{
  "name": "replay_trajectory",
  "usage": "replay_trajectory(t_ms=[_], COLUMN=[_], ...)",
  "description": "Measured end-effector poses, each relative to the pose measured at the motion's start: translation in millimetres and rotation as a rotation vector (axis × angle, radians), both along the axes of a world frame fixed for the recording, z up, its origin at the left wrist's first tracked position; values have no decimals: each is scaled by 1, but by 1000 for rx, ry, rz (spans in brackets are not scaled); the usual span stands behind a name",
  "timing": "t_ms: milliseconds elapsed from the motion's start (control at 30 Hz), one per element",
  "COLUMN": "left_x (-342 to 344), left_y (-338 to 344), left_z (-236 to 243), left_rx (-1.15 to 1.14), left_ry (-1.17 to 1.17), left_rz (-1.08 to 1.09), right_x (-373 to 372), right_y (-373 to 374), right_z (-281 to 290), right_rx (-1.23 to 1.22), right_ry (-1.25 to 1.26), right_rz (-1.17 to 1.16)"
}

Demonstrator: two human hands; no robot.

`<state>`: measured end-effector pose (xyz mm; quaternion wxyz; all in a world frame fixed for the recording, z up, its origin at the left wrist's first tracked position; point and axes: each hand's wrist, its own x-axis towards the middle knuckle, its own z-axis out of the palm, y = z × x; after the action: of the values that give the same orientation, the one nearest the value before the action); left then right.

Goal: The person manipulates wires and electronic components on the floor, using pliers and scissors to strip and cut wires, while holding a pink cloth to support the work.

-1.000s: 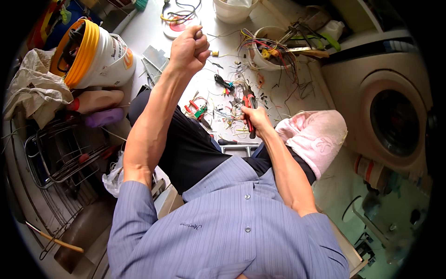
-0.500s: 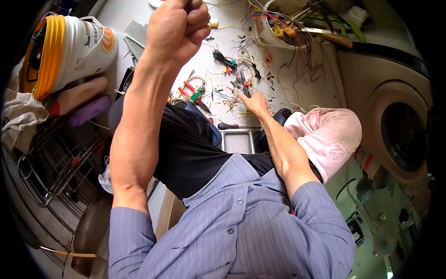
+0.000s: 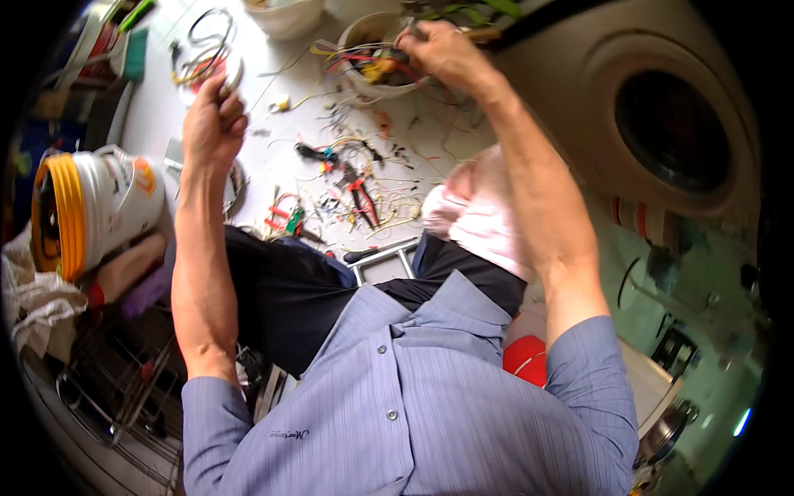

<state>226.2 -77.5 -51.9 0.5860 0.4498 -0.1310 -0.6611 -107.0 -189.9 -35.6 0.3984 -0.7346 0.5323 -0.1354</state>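
Note:
My left hand (image 3: 213, 128) is closed, fingers curled, at the near edge of a round red-and-white container (image 3: 201, 78). A looped dark and yellowish cable (image 3: 217, 45) lies over that container; whether my fingers grip it, I cannot tell. At the far side, my right hand (image 3: 451, 54) reaches over a white bucket (image 3: 351, 37) full of coloured wires and tools, its fingertips pinched on something dark I cannot make out. On the floor between my arms lie red-and-black-handled pliers (image 3: 360, 198), a black cable bundle (image 3: 314, 153) and a green circuit board (image 3: 294, 220) beside red handles.
Wire scraps and small parts litter the floor. A yellow-rimmed white bucket (image 3: 124, 198) and a wire rack (image 3: 124, 380) stand at left. At right is a front-loading washing machine (image 3: 579, 91). A pink towel (image 3: 467, 215) covers my right knee. Another pale bucket (image 3: 285, 16) stands at the back.
My right hand has left the tools in the floor pile and reached over the wire-filled bucket. My left hand has moved to the red-and-white container. The view has shifted, showing more floor beyond.

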Motion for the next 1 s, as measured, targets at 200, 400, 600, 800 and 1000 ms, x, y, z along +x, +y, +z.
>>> replay_trajectory(t_ms=[200, 400, 600, 800, 1000], left_x=[3, -3, 12, -21, -77], left_y=[10, 33, 57, 54, 47], left_z=[-36, -72, -77, -70, -37], left_rx=[155, 346, 442, 441, 270], left_ry=[-96, -184, -310, -272, -99], left_rz=[-5, -39, -42, -50, -131], right_x=[-209, -385, -304, -295, -299], right_y=[53, 303, 538, 567, 571], right_z=[44, -200, -269, -281, -303], right_rx=[-373, 209, 633, 605, 635], right_ry=[158, 483, 524, 470, 510], right_rz=[-379, -824, -1191, -1367, -1287])
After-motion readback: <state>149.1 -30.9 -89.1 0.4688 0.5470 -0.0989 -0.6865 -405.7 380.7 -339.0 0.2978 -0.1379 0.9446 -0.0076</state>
